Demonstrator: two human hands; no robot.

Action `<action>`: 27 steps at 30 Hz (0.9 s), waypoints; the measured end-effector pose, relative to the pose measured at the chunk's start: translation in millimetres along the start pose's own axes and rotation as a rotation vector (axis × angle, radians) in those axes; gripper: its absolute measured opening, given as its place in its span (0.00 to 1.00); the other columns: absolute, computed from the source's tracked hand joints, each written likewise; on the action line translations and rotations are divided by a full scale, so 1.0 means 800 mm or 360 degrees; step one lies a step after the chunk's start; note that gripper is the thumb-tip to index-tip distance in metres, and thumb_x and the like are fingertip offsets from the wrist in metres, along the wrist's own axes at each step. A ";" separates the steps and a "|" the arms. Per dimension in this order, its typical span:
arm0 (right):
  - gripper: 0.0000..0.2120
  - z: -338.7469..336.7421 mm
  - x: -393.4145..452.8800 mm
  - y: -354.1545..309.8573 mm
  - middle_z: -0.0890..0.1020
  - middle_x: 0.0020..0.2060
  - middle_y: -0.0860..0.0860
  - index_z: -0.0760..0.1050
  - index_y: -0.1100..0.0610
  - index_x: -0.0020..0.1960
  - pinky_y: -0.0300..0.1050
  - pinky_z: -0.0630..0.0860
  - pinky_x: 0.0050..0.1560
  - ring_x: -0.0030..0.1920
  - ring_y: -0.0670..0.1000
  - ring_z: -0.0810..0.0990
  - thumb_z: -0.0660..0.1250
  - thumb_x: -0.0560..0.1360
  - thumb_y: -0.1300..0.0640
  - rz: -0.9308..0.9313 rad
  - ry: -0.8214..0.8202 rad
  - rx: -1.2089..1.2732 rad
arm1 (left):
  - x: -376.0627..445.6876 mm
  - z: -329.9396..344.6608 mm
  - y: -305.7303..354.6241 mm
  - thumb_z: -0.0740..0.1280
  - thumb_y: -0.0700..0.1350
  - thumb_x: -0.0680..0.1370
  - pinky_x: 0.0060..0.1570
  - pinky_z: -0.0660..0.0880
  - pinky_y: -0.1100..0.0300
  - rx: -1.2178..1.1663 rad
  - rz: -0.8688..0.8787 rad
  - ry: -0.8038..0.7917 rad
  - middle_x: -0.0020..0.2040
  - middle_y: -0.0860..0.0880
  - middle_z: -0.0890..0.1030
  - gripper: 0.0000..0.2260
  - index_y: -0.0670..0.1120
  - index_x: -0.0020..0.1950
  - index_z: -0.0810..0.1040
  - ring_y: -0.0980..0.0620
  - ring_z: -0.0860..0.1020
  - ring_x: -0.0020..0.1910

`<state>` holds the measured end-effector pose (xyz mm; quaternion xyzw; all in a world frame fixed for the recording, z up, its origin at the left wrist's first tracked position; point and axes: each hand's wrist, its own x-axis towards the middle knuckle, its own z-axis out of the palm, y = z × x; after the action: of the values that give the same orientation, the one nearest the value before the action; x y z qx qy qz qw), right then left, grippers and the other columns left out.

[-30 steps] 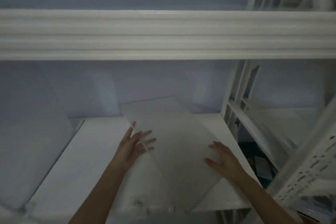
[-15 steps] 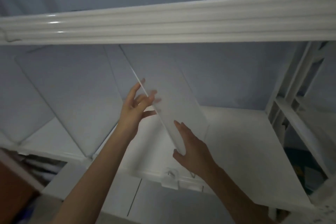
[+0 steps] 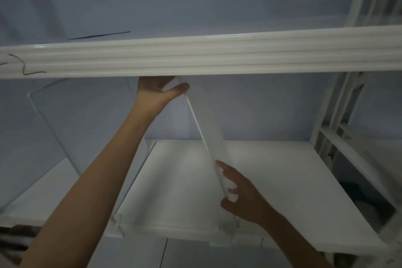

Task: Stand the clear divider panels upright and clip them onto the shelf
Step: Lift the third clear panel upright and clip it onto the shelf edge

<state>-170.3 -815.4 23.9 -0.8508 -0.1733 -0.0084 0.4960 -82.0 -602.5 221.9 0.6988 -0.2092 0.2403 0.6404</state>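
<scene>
Divider panel [image 3: 206, 124], flat a second ago, now stands nearly upright; left hand [image 3: 156, 95] grips its top, right hand [image 3: 241, 198] its lower edge, near the shelf [image 3: 282, 180] front for clipping.

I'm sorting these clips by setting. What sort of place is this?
Probably a shop or stockroom aisle: white metal shelving with a ribbed front rail, a slotted upright, and clear divider panels on the shelf.

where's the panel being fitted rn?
Head view, centre: the panel stands nearly upright on edge over the shelf, left hand at its top under the upper rail, right hand near its bottom front.
</scene>
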 end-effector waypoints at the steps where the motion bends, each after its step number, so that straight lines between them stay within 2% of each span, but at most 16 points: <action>1: 0.40 0.005 -0.001 0.003 0.62 0.67 0.24 0.57 0.27 0.68 0.29 0.72 0.58 0.67 0.30 0.63 0.69 0.67 0.58 0.0015 0.0030 0.0024 | 0.001 0.000 -0.001 0.78 0.46 0.58 0.61 0.73 0.62 0.0026 -0.0007 -0.0043 0.54 0.51 0.79 0.29 0.50 0.56 0.73 0.59 0.78 0.54; 3: 0.40 0.013 -0.003 0.007 0.64 0.69 0.28 0.58 0.28 0.69 0.34 0.73 0.61 0.68 0.32 0.64 0.68 0.66 0.58 0.0054 0.0061 0.0059 | 0.004 0.001 0.000 0.76 0.53 0.55 0.62 0.69 0.62 0.0116 -0.0073 -0.0171 0.63 0.50 0.73 0.41 0.48 0.66 0.68 0.54 0.72 0.62; 4: 0.40 0.017 -0.004 0.009 0.65 0.69 0.30 0.58 0.28 0.69 0.36 0.73 0.63 0.68 0.33 0.65 0.69 0.67 0.58 0.0070 0.0066 0.0058 | 0.007 0.002 0.001 0.77 0.52 0.57 0.61 0.67 0.63 0.0155 -0.0108 -0.0257 0.65 0.49 0.71 0.43 0.46 0.69 0.65 0.53 0.70 0.64; 6: 0.40 0.022 -0.005 0.009 0.65 0.68 0.29 0.59 0.26 0.67 0.36 0.73 0.63 0.68 0.34 0.66 0.69 0.68 0.60 0.0079 0.0090 0.0052 | 0.014 0.005 -0.002 0.75 0.46 0.69 0.59 0.62 0.67 0.0231 -0.0137 -0.0457 0.70 0.48 0.66 0.37 0.44 0.73 0.59 0.51 0.64 0.70; 8: 0.42 0.027 -0.006 0.008 0.66 0.67 0.28 0.58 0.22 0.65 0.33 0.73 0.59 0.68 0.36 0.67 0.71 0.69 0.62 0.0103 0.0113 0.0082 | 0.021 0.009 0.000 0.70 0.45 0.75 0.59 0.59 0.69 0.0309 -0.0156 -0.0633 0.74 0.47 0.62 0.33 0.44 0.74 0.55 0.51 0.61 0.73; 10: 0.44 0.035 -0.009 0.007 0.65 0.70 0.30 0.56 0.22 0.65 0.33 0.73 0.58 0.70 0.40 0.66 0.73 0.69 0.61 0.0123 0.0117 0.0110 | 0.023 0.015 0.001 0.74 0.51 0.70 0.61 0.61 0.68 0.0292 -0.0146 -0.0688 0.74 0.47 0.63 0.39 0.45 0.74 0.57 0.51 0.63 0.72; 12: 0.45 0.047 -0.012 0.008 0.64 0.72 0.34 0.54 0.24 0.68 0.39 0.74 0.61 0.72 0.44 0.65 0.73 0.69 0.60 0.0151 0.0141 0.0118 | 0.018 0.020 0.002 0.76 0.54 0.65 0.62 0.63 0.65 0.0261 -0.0132 -0.0766 0.74 0.48 0.63 0.45 0.46 0.74 0.56 0.52 0.64 0.71; 15: 0.45 0.058 -0.017 0.009 0.62 0.72 0.33 0.53 0.27 0.70 0.51 0.75 0.65 0.74 0.48 0.62 0.72 0.70 0.63 0.0174 0.0187 0.0168 | 0.013 0.030 0.000 0.75 0.47 0.69 0.61 0.64 0.64 0.0241 -0.0043 -0.0818 0.75 0.49 0.60 0.42 0.48 0.75 0.52 0.52 0.63 0.72; 19: 0.46 0.052 -0.016 0.006 0.56 0.77 0.41 0.55 0.27 0.70 0.55 0.77 0.59 0.76 0.53 0.61 0.70 0.69 0.67 0.0136 0.0183 0.0249 | 0.008 0.035 0.003 0.76 0.57 0.61 0.61 0.72 0.59 0.0187 0.0046 -0.0921 0.76 0.49 0.59 0.49 0.49 0.75 0.54 0.49 0.62 0.72; 21: 0.46 0.048 -0.015 0.004 0.57 0.77 0.43 0.55 0.34 0.72 0.48 0.79 0.53 0.75 0.54 0.63 0.69 0.69 0.71 0.0129 0.0168 0.0294 | 0.008 0.038 0.005 0.77 0.51 0.66 0.48 0.81 0.59 0.0156 0.0054 -0.0930 0.76 0.49 0.57 0.44 0.49 0.75 0.55 0.47 0.60 0.73; 23: 0.46 0.044 -0.015 -0.001 0.59 0.77 0.45 0.54 0.39 0.74 0.42 0.79 0.49 0.73 0.52 0.66 0.67 0.69 0.75 0.0149 0.0145 0.0330 | 0.007 0.041 0.011 0.76 0.46 0.69 0.39 0.82 0.61 0.0164 0.0047 -0.0883 0.76 0.49 0.57 0.42 0.49 0.74 0.54 0.47 0.60 0.74; 27: 0.46 0.043 -0.013 -0.002 0.61 0.75 0.44 0.53 0.45 0.76 0.39 0.78 0.48 0.71 0.51 0.69 0.66 0.69 0.76 0.0162 0.0125 0.0376 | 0.009 0.049 0.014 0.76 0.46 0.69 0.43 0.82 0.57 0.0158 0.0017 -0.0878 0.77 0.49 0.55 0.42 0.49 0.75 0.53 0.48 0.60 0.74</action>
<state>-186.3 -788.6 6.1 -0.7931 -0.1103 0.0041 0.5990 -80.6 -642.3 232.7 0.7673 -0.3672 0.0544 0.5229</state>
